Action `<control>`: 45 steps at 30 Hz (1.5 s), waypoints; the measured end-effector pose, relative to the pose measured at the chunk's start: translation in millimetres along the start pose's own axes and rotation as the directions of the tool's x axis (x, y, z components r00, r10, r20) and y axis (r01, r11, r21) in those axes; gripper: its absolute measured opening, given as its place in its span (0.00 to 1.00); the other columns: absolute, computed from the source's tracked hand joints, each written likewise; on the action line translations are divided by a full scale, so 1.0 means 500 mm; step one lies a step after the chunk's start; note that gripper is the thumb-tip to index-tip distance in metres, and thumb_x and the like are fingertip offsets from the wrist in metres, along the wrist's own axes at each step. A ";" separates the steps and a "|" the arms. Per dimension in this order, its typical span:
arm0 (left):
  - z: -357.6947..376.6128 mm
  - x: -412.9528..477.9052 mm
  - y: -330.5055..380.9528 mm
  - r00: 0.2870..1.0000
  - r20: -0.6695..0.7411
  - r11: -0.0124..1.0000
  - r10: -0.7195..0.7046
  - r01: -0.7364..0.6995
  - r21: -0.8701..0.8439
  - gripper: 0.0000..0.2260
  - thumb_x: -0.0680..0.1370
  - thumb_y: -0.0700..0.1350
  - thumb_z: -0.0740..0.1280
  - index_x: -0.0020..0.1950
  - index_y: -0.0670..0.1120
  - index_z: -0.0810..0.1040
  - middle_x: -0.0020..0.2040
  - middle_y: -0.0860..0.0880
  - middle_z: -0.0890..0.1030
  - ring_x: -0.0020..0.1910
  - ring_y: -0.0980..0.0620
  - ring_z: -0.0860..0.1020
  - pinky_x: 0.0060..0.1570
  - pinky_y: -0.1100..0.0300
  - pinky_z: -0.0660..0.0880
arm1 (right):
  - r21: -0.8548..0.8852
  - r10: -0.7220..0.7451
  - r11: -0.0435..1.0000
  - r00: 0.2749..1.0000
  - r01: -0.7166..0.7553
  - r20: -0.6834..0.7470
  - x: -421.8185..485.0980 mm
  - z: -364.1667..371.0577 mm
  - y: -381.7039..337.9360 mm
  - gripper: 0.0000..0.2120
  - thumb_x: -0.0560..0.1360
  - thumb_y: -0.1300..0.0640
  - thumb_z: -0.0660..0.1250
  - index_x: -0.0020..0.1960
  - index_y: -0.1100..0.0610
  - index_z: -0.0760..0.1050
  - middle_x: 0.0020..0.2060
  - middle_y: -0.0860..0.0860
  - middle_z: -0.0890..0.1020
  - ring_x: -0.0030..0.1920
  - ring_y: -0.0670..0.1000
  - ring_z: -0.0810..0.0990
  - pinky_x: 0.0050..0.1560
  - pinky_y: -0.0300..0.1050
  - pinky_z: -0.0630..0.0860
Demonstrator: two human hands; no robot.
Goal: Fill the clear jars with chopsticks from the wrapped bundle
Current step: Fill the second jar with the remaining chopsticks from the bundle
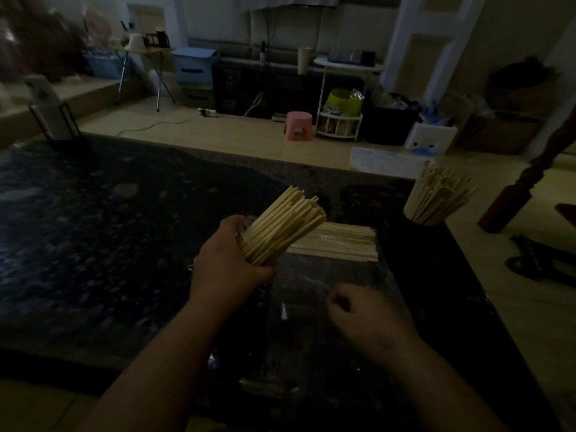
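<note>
At frame centre the left hand (227, 263) wraps its fingers round a tilted clear jar (249, 232) full of chopsticks (286, 222). The right hand (358, 310), lower right, pinches the wrapped bundle (339, 243) plastic on the dark table (93, 229).

The dark speckled stone tabletop (93, 244) looked polished, with a faint mottled sheen. The pale wooden chopsticks (286, 226) were matt, bare and smooth-sided, and stood in a clear glossy jar (246, 224) that showed through like glass or plastic; which, the dim light did not tell. The flat bundle of pale wooden chopsticks (339, 244) lay on thin transparent plastic wrap (299, 294), crinkled and catching small glints. A second clear jar of matt wooden chopsticks (436, 198) looked alike.
</note>
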State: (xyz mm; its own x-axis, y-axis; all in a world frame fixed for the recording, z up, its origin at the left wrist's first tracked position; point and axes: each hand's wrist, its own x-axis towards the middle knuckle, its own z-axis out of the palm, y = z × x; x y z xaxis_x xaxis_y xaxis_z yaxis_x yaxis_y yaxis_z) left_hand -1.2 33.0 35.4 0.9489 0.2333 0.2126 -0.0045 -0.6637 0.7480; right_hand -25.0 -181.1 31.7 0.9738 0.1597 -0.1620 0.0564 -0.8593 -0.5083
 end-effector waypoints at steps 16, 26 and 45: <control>-0.005 0.026 -0.018 0.996 -0.053 0.998 -0.069 0.068 -0.015 0.42 0.59 0.53 0.80 0.67 0.57 0.63 0.55 0.55 0.74 0.54 0.50 0.75 0.57 0.44 0.75 | 0.007 0.098 0.995 0.993 -0.098 -0.064 0.087 0.169 0.058 0.30 0.82 0.45 0.54 0.79 0.50 0.47 0.78 0.50 0.51 0.78 0.50 0.50 0.76 0.50 0.50; 0.000 0.043 -0.030 0.998 -0.044 0.998 -0.048 0.047 -0.029 0.40 0.60 0.51 0.80 0.67 0.57 0.64 0.53 0.58 0.71 0.54 0.53 0.74 0.56 0.49 0.75 | -0.238 0.099 0.964 0.989 -0.123 -0.109 0.254 0.143 0.053 0.29 0.80 0.52 0.57 0.78 0.52 0.52 0.78 0.53 0.51 0.77 0.56 0.51 0.76 0.52 0.49; 0.017 0.050 -0.038 0.998 -0.017 0.994 -0.068 0.066 -0.083 0.39 0.59 0.53 0.80 0.63 0.62 0.63 0.52 0.58 0.73 0.51 0.55 0.76 0.53 0.52 0.77 | -0.493 0.042 0.869 0.999 -0.043 -0.014 0.333 0.089 0.037 0.19 0.81 0.55 0.56 0.71 0.55 0.68 0.71 0.55 0.68 0.70 0.57 0.67 0.67 0.48 0.64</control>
State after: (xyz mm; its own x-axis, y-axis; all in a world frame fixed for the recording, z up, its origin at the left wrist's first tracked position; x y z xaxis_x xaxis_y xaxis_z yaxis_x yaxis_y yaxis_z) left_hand 25.4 45.2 21.2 0.9415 0.2899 0.1721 0.0323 -0.5857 0.8099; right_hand 128.3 -148.7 -42.1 0.9783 0.1167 -0.1713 0.1154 -0.9932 -0.0177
